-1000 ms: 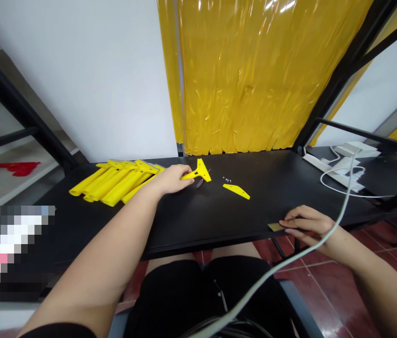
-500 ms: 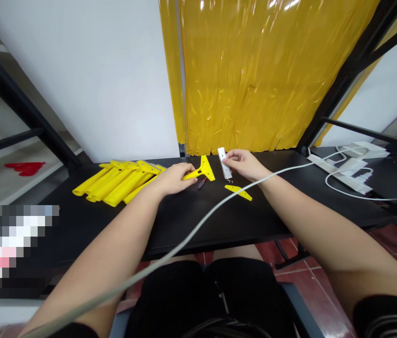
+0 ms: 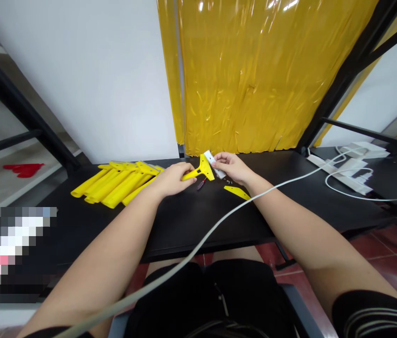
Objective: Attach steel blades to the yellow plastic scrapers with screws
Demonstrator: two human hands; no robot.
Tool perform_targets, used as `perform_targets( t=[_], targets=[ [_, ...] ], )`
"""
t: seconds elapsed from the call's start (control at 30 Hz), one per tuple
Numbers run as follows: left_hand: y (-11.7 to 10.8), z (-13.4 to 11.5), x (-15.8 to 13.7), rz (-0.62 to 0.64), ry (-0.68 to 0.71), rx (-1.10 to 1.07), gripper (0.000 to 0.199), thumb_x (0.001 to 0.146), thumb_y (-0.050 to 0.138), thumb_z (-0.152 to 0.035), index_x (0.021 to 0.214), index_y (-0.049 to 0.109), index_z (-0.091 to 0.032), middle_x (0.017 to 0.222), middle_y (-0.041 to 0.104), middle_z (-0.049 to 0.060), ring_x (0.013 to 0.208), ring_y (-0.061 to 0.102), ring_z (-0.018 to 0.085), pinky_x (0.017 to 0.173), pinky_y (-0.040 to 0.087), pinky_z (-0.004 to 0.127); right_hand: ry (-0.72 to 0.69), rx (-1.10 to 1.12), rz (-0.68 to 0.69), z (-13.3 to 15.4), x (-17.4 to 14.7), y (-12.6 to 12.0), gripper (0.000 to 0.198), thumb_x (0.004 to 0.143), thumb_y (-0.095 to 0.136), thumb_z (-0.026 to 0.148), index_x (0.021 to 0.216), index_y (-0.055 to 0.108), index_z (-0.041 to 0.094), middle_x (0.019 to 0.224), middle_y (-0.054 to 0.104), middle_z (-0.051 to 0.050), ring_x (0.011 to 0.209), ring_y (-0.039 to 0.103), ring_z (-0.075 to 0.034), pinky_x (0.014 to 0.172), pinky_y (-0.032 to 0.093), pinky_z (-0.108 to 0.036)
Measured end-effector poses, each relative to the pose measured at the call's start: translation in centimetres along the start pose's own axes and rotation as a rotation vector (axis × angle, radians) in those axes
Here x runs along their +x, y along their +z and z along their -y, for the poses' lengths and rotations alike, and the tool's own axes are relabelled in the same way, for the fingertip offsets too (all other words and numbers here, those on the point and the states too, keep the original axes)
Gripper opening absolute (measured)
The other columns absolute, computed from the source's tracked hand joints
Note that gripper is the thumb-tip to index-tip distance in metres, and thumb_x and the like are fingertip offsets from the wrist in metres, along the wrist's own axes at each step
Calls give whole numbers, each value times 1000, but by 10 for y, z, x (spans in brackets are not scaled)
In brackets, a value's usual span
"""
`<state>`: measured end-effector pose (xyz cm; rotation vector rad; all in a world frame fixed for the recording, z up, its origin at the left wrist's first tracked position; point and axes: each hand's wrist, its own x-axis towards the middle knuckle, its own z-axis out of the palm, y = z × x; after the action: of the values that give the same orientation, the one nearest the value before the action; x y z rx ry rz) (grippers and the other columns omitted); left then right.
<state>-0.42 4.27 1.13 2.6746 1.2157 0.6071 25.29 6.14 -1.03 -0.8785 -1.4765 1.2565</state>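
My left hand (image 3: pixel 177 178) is closed round the handle of a yellow scraper (image 3: pixel 204 167), its wide head pointing right. Between thumb and fingers, my right hand (image 3: pixel 232 166) grips a flat, silvery-white metal blade (image 3: pixel 220 173) with small holes. The blade lies right at the scraper's head, partly behind it; whether they touch I cannot tell. Below the head a small dark screwdriver (image 3: pixel 202 184) rests on the black table. A loose yellow cover plate (image 3: pixel 236 191) lies under my right wrist, partly hidden. Tiny screws (image 3: pixel 229 182) are scattered just above that plate.
Several yellow scrapers (image 3: pixel 114 185) lie heaped on the black table (image 3: pixel 198 220) left of my left hand. A pale cable (image 3: pixel 216 225) hangs across the foreground, in front of my right forearm. White power strips (image 3: pixel 342 173) sit at the right. A yellow plastic curtain (image 3: pixel 251 84) hangs behind.
My right hand has carried the blade left and tilted it, bringing it to the scraper's head. The right forearm now covers part of the cover plate. My left hand has barely moved.
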Motion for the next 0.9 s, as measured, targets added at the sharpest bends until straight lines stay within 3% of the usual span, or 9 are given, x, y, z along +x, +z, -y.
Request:
perform_targets(
  t=[0.13,0.23,0.33,0.47,0.57,0.7,0.8,0.9],
  targets=[
    [0,0,0,1,-7,11,25,92,59,-45,101,64,-22,99,69,6,88,63,23,74,43,34,-25,-38,-42,0,-2,1,28,72,84,37,86,69,18,66,64,3,53,53,-9,52,44,-22],
    [0,0,0,2,-8,15,25,92,59,-44,102,64,-22,101,69,6,89,63,23,75,43,34,-71,-66,-42,-1,-4,-1,28,73,83,40,87,71,18,73,69,0,61,60,-12,60,49,-27],
    [-1,-1,0,0,-10,8,25,92,59,-45,101,65,-22,102,70,6,89,64,23,75,43,34,-169,-143,-75,-1,-5,-4,29,76,82,43,89,74,19,74,68,0,67,61,-14,67,50,-30],
    [-1,0,0,-4,-11,16,26,92,60,-45,100,65,-22,100,70,6,89,63,24,74,43,34,-330,-248,-184,2,-5,-12,24,80,78,43,89,75,20,61,55,5,59,51,-12,66,46,-30],
    [-1,0,0,-3,-17,21,26,92,60,-45,101,66,-22,100,70,6,88,63,23,73,43,34,-400,-210,-218,6,-6,-16,17,81,75,37,85,75,20,70,65,1,67,58,-14,72,49,-32],
    [-1,0,0,1,-16,26,26,92,60,-46,101,65,-22,101,70,6,89,64,24,74,44,34,-355,-158,-196,7,-8,-16,16,82,74,36,83,74,20,79,71,-2,71,62,-16,72,52,-33],
    [-1,-1,0,1,-19,25,25,92,60,-45,101,65,-22,102,70,6,90,64,24,74,44,34,-277,-102,-118,3,-8,-13,24,78,80,40,87,69,20,76,68,-1,63,59,-14,63,52,-31],
    [-1,-1,1,0,-21,31,25,92,60,-45,101,65,-22,98,70,6,88,64,23,72,43,34,-247,-21,-40,-2,-8,-11,37,72,87,37,95,61,22,77,65,3,64,61,-12,64,55,-29]
  ],
)
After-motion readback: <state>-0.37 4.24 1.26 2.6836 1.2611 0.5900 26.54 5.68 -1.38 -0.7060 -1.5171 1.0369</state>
